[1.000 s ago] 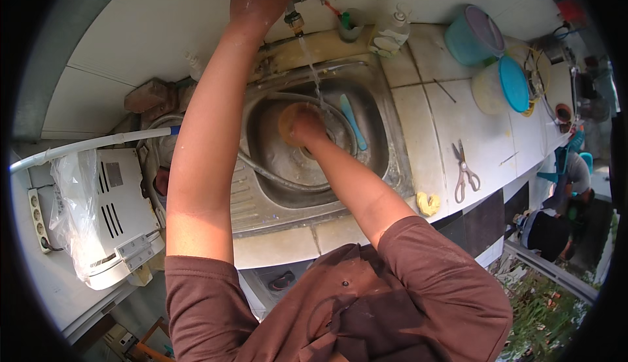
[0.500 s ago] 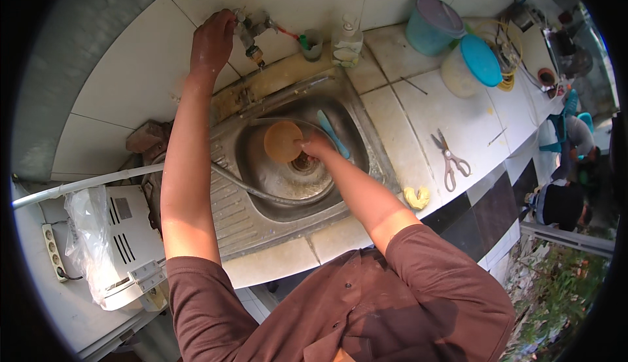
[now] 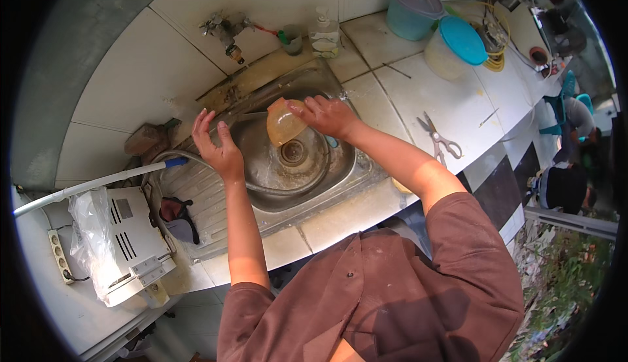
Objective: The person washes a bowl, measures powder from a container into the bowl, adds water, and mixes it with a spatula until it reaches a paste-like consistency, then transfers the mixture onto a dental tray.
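Note:
Above the basin of the steel sink [image 3: 348,179], my right hand [image 3: 327,117] grips a translucent orange plastic bowl [image 3: 282,126], tilted on its side. My left hand [image 3: 216,146] is open at the sink's left part, fingers raised and spread, apart from the bowl. A grey hose [image 3: 314,181] curves inside the basin round the drain [image 3: 293,153]; a light-blue utensil [image 3: 332,141] is mostly hidden behind my right hand. The tap [image 3: 229,41] on the tiled wall shows no running water.
Right counter: scissors [image 3: 439,139], two lidded containers [image 3: 411,18] [image 3: 451,54], yellow cable [image 3: 497,58]. Soap bottle [image 3: 324,38] and cup [image 3: 293,41] stand behind the sink. Left: white appliance [image 3: 134,244], power strip [image 3: 60,257], white pipe [image 3: 85,187]. Two people [image 3: 579,120] [image 3: 562,192] are at far right.
The stream from the tap has stopped. My left hand has left the tap and moved down over the sink. My right hand has lifted and tilted the bowl.

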A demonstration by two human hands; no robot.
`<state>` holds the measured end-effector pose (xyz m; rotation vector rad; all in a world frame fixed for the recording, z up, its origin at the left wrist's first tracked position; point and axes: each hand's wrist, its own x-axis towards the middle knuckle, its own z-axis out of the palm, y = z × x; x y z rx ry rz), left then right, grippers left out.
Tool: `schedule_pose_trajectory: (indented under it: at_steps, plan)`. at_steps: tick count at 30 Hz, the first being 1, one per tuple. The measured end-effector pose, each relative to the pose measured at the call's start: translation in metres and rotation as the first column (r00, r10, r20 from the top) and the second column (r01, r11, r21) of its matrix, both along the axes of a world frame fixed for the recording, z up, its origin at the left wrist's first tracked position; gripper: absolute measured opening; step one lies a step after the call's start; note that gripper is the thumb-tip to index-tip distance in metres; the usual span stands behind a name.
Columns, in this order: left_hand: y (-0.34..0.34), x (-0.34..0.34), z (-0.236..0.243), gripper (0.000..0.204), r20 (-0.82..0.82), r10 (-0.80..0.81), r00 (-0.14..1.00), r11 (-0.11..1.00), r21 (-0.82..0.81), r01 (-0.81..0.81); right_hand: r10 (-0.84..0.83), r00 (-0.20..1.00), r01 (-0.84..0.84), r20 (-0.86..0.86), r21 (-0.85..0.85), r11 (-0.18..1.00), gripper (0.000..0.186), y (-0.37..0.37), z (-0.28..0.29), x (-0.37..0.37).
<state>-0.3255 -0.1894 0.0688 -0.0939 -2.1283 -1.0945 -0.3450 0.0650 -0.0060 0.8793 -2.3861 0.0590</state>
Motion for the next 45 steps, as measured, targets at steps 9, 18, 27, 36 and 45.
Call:
schedule_pose_trajectory:
  at_steps: [9, 18, 27, 36, 45]
  plan:
    - [0.101, -0.006, 0.071, 0.032, -0.262, -0.091, 0.961, 0.995, 0.015, 0.099, -0.195, 0.785, 0.411, 0.587, -0.259, 0.874, 0.043, 0.07, 0.009, -0.008]
    - [0.288, -0.025, 0.051, 0.018, -0.063, -0.538, 0.841, 0.842, -0.103, 0.53, 0.049, 0.341, 0.622, 0.939, -0.264, 0.737, 0.035, 0.238, -0.031, -0.02]
    - [0.427, -0.001, -0.021, 0.035, 0.382, -0.534, 0.754, 0.802, 0.511, 0.309, -0.058, 0.749, 0.502, 0.66, -0.508, 0.7, 0.033, 0.398, 0.112, 0.027]
    - [0.544, -0.026, -0.052, 0.097, 0.427, -0.522, 0.739, 0.852, 0.307, 0.424, -0.287, 0.484, 0.671, 0.827, -0.14, 0.728, 0.053, 0.512, 0.093, -0.083]
    - [0.521, 0.044, -0.048, 0.058, 0.205, -0.476, 0.855, 0.845, 0.376, 0.38, 0.485, 0.516, 0.035, 0.706, -0.583, 0.812, 0.05, 0.509, 0.09, -0.09]
